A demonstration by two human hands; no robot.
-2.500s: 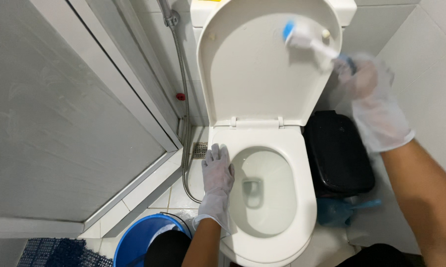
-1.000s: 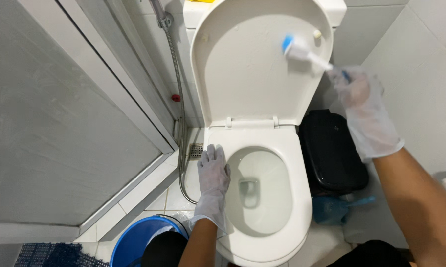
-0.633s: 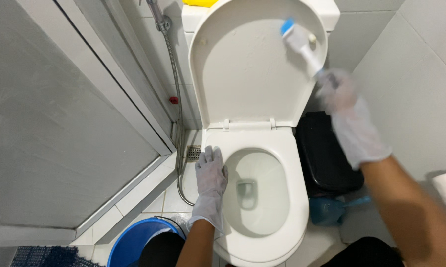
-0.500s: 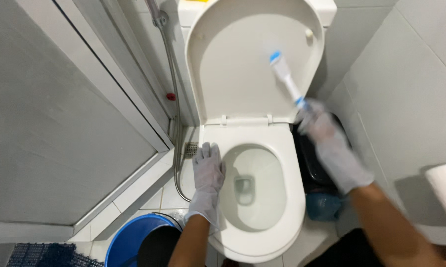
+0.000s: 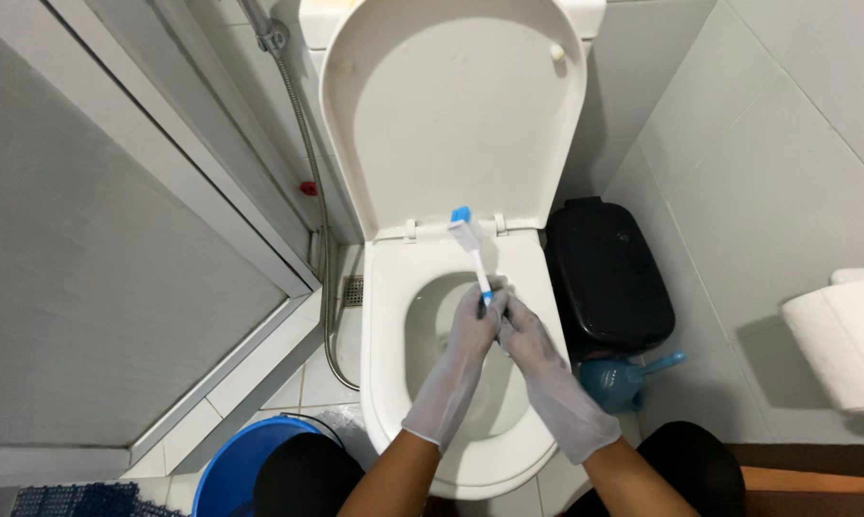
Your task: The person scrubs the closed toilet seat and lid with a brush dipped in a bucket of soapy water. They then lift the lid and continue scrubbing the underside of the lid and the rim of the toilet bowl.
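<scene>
Gloved fingers [image 5: 485, 311] of both hands close round the handle of a small blue-and-white brush [image 5: 470, 244]; left hand [image 5: 466, 340] and right hand [image 5: 526, 340] meet over the toilet bowl [image 5: 394, 316], seemingly to steady the bristles at the seat hinge; the grip itself is half hidden, the blue bucket [image 5: 226, 469] cut off.

Hands: left hand [image 5: 463, 347] and right hand [image 5: 531, 342], both gloved, grip brush [image 5: 472, 249]
Brush head: at toilet [image 5: 386, 316] hinge
</scene>
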